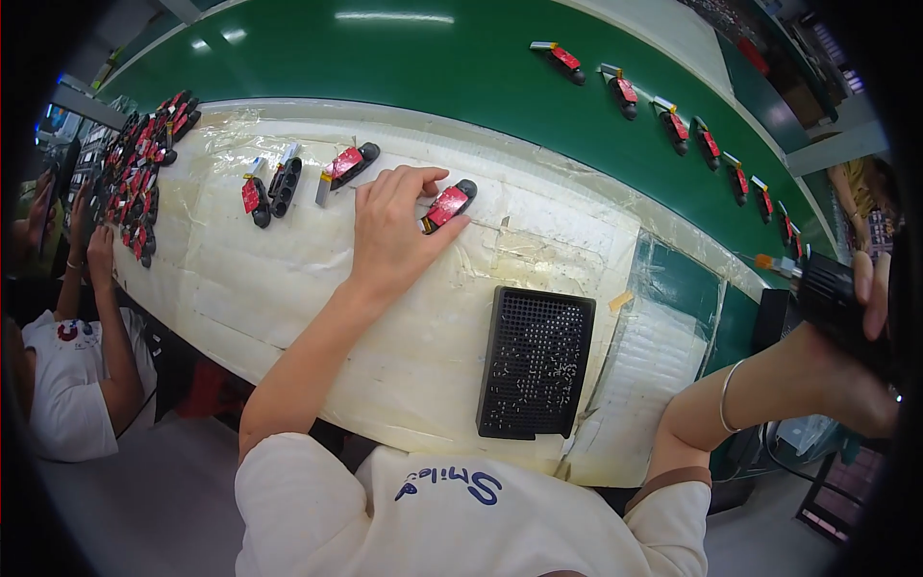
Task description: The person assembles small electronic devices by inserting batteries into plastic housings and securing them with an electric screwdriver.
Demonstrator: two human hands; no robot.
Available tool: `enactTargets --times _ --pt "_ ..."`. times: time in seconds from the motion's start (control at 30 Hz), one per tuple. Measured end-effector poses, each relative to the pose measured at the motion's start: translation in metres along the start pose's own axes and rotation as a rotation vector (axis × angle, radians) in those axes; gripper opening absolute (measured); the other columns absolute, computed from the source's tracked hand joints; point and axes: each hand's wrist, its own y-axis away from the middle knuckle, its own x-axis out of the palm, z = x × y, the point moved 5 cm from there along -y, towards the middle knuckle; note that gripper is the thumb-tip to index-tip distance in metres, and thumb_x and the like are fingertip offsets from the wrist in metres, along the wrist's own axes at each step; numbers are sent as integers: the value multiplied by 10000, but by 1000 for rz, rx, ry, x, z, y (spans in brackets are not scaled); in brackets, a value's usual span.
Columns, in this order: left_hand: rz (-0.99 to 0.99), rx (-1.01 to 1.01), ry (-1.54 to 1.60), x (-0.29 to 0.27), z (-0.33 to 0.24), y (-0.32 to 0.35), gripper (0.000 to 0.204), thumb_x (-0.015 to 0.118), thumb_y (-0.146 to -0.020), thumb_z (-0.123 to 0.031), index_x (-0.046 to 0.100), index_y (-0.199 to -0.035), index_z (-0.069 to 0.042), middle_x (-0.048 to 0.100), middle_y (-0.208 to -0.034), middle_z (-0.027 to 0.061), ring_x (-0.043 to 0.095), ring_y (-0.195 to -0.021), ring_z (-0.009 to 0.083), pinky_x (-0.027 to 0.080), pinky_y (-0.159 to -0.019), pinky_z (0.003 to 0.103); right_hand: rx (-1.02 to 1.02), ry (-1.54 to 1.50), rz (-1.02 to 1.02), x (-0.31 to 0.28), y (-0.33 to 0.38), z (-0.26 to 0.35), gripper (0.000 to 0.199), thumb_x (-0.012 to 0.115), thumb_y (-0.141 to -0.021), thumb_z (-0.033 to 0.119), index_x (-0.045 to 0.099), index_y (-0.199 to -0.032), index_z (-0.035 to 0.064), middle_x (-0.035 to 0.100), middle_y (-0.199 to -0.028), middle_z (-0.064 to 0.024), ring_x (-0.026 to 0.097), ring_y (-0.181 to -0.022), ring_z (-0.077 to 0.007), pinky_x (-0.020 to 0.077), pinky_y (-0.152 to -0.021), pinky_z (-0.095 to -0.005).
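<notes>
Currently, the left hand [394,229] is curling thumb and fingers partly closed around a red-and-black electronic module [448,205], which is lying on the cream-covered surface [236,308]. Meanwhile, the right hand [872,293], near the edge of view, is gripping a black power screwdriver [829,287], its tip pointing leftward. Between the forearms, a black perforated tray [488,370] is holding small silvery pieces [538,385]. Three similar modules [351,165] are lying left of the left hand, and a heap of modules [144,173] is sitting farther left, near a co-worker's hand [100,255]. More modules [675,132] are resting along the green belt [433,67].
</notes>
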Motion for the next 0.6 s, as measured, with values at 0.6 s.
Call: enactTargets --times 0.6 --pt "-96 -47 -700 -64 89 -35 397 633 -794 -228 527 -1124 -35 528 -1175 97 462 -1147 261 250 -1061 457 337 -366 -81 -27 38 -47 979 437 -667 852 377 -1268 81 389 -714 -28 406 -522 -125 363 -507 -279"
